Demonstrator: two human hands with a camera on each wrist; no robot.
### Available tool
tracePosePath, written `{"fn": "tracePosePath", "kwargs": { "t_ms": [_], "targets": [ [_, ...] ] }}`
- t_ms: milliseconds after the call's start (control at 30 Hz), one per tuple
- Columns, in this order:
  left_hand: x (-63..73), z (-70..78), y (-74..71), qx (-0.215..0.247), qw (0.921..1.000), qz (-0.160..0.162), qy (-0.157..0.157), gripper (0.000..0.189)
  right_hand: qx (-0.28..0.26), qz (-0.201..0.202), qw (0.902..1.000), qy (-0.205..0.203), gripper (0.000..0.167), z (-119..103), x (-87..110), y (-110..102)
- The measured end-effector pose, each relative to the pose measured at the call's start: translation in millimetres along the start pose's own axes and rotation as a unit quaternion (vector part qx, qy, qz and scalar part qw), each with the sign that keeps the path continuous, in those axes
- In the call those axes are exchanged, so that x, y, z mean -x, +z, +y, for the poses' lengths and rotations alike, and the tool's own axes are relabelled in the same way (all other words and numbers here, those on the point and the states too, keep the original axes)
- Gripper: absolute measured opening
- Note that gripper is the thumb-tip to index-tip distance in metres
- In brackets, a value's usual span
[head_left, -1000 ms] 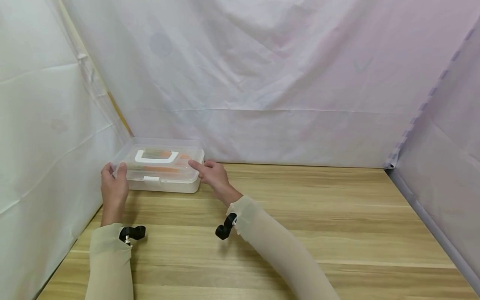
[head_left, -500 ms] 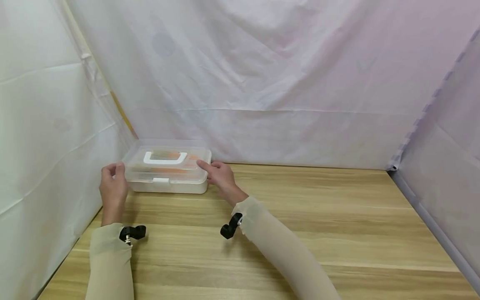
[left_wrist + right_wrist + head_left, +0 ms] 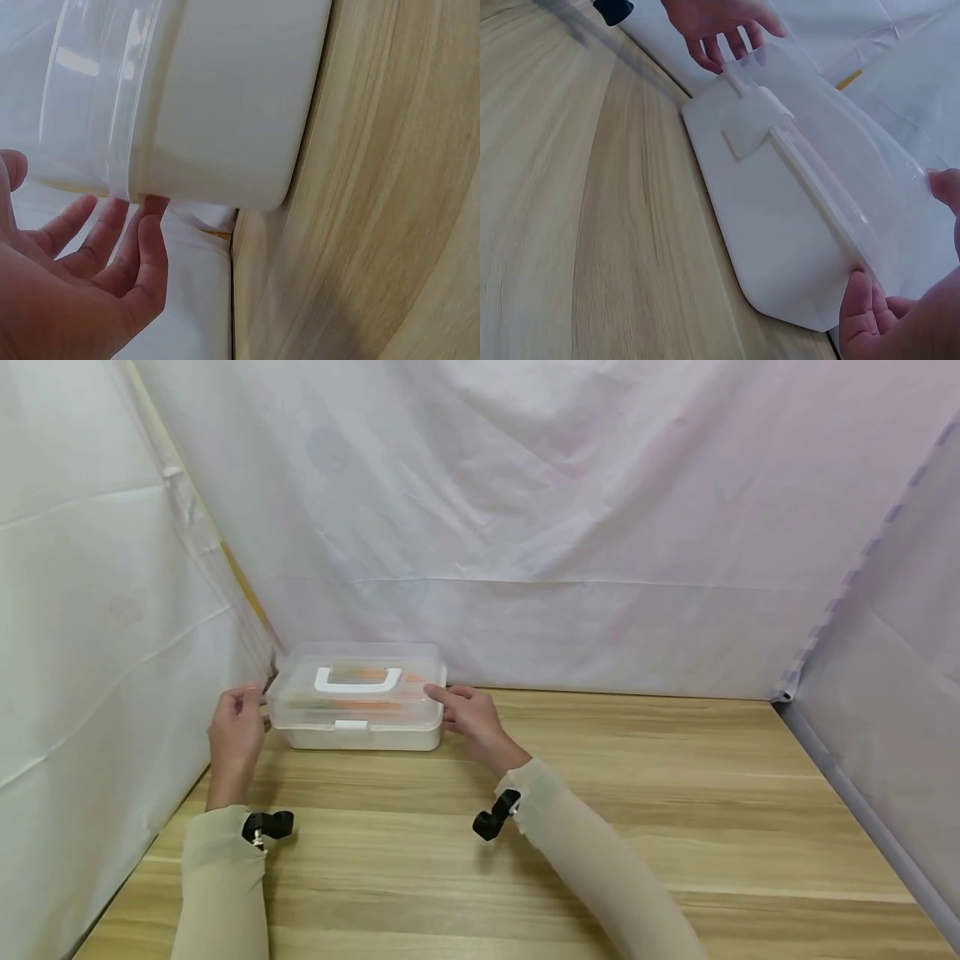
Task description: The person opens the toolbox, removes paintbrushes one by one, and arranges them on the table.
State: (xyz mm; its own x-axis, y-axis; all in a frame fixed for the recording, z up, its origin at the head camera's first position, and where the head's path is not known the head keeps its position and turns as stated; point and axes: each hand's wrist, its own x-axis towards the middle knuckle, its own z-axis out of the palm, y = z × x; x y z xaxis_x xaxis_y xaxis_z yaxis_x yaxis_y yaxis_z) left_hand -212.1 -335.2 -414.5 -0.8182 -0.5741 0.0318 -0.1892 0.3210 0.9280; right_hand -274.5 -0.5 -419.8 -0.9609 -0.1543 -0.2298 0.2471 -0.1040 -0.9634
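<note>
A white plastic storage box with a clear lid, a white carry handle and a front latch stands at the back left of the table. Orange and greenish things show blurrily through its lid. At its right end my right hand grips the box, thumb on the lid's edge and fingers against the side under the rim, as the right wrist view also shows. My left hand is at the opposite end; in the left wrist view its relaxed fingertips touch the rim, thumb apart.
White cloth walls enclose the wooden table at the back and both sides. The box stands close to the back cloth and near the left corner. Each sleeved wrist carries a black camera mount.
The box has slid to the right along the table, with my right hand moving along with it. My left thumb has come off the lid; the left hand has shifted slightly right.
</note>
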Motion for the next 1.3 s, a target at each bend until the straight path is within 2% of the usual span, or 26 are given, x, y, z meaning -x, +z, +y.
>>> {"fn": "tracePosePath", "kwargs": {
  "t_ms": [233, 367, 667, 967, 1133, 1300],
  "targets": [
    [4.1, 4.5, 2.0, -0.067, 0.9939, -0.084, 0.026, 0.082, 0.002, -0.006, 0.9999, 0.012, 0.069, -0.5, 0.9, -20.9],
    [6.8, 7.7, 5.3, -0.073, 0.9898, -0.116, 0.039, 0.084, 0.0, -0.009, 0.9998, 0.015, 0.066, -2.4, 2.5, -30.9],
    [11.5, 18.3, 13.3, -0.076, 0.9828, -0.158, 0.059, 0.081, 0.004, -0.011, 0.9998, 0.014, 0.057, -4.4, 7.0, -51.3],
    [16.3, 25.3, 22.6, -0.083, 0.9687, -0.221, 0.078, 0.088, -0.015, -0.02, 0.9996, 0.008, 0.054, -4.3, 13.4, -75.4],
    [20.9, 30.3, 29.5, -0.092, 0.9639, -0.235, 0.083, 0.092, -0.014, -0.015, 0.9997, 0.009, 0.054, -6.2, 15.8, -88.0],
    [26.9, 34.3, 37.2, -0.1, 0.9598, -0.246, 0.09, 0.087, -0.012, -0.006, 0.9998, 0.014, 0.054, -7.9, 19.2, -99.8]
  ]
}}
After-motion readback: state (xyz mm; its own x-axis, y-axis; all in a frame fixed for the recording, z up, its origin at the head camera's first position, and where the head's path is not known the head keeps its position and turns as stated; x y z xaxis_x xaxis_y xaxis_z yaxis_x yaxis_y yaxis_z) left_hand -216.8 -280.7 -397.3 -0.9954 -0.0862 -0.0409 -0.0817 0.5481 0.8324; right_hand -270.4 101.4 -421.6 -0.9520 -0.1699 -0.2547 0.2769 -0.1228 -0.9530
